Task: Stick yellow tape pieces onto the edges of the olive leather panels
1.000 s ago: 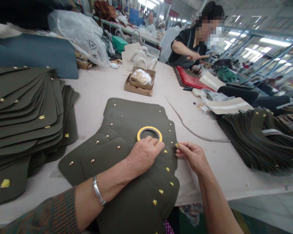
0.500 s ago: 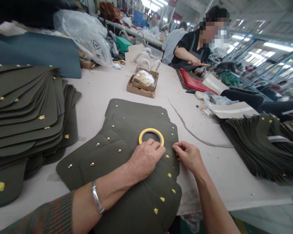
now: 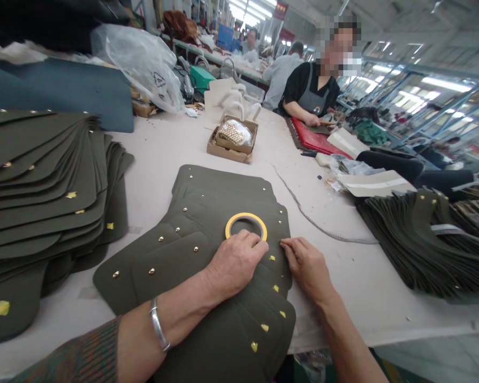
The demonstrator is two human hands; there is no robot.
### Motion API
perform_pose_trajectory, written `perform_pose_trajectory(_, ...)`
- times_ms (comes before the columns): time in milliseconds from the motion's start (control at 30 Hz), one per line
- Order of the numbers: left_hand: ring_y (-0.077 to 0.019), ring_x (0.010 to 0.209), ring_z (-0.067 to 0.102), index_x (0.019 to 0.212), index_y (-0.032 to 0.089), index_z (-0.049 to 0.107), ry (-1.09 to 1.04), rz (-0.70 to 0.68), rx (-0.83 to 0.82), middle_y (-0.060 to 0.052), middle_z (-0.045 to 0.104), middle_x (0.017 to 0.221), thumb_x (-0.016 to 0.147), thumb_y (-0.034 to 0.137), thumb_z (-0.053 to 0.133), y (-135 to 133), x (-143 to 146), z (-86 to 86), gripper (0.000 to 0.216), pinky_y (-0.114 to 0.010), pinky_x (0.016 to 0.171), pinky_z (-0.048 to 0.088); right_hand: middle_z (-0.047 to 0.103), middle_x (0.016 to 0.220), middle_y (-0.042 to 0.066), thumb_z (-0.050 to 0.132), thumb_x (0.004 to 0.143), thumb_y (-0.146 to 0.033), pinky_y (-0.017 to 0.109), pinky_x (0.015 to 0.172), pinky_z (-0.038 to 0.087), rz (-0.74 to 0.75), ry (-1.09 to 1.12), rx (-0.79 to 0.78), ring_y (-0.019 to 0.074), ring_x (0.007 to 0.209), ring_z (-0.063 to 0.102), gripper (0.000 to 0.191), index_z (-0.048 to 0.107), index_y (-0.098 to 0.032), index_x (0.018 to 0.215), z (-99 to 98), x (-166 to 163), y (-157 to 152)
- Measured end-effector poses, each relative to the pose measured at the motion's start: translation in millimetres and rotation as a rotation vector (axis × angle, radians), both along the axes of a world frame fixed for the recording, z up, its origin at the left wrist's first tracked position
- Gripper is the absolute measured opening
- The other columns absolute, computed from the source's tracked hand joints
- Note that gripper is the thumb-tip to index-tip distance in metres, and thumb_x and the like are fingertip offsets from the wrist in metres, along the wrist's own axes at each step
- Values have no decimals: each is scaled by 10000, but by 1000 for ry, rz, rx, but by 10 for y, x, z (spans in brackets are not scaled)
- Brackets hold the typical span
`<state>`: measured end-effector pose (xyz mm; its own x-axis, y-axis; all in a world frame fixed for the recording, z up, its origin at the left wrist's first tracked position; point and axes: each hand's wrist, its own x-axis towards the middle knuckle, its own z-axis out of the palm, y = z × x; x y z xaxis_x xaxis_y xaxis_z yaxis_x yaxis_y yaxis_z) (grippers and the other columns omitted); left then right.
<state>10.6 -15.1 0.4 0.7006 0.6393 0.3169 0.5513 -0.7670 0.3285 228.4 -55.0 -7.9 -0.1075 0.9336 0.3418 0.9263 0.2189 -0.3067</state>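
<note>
In the head view, the fingers of my left hand (image 3: 239, 264) curl closed over the near rim of a flat, round yellow tape roll (image 3: 232, 222), which lies just ahead of them on fanned, overlapping olive-green sheet panels (image 3: 219, 202). My right hand (image 3: 306, 266) is the nearer one to the panels' right edge: its thumb and forefinger pinch together there, and I cannot tell whether anything sits between them. From these tips the roll lies left and slightly ahead; being round, it has no long axis. Two small gold metal studs (image 3: 280, 222) sit just beyond the tips; torn yellow tape bits (image 3: 272, 258) trail back toward me. The pale, flat table (image 3: 335, 276) shows right of my right hand, with a thick olive-green stack (image 3: 399, 244) farther right.
</note>
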Motion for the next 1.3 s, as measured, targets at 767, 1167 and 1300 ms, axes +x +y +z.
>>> perform_pose_trajectory(767,-184,917,683,1295,176,390,-263,-106,-30,-67,682,1096,944,221,465,-55,-74,23,362,-294,744,566,692,970,66,522,866,-103,328,814,538,186,152,168,181,906,645,247,625,-218,1058,320,-511,-343)
perform_pose_trajectory(1167,-166,904,659,1135,187,480,-263,-178,-105,-30,669,998,950,190,412,-72,-69,19,197,-279,769,531,621,732,13,473,877,-111,246,626,470,104,84,207,132,674,597,134,565,-199,834,287,-612,-347)
perform_pose_trajectory(1300,-167,882,652,1100,189,503,-234,-181,-113,-26,663,957,954,200,400,-93,-50,39,179,-282,769,524,608,720,8,485,864,-107,244,616,450,69,77,206,129,657,585,122,567,-186,821,249,-602,-364)
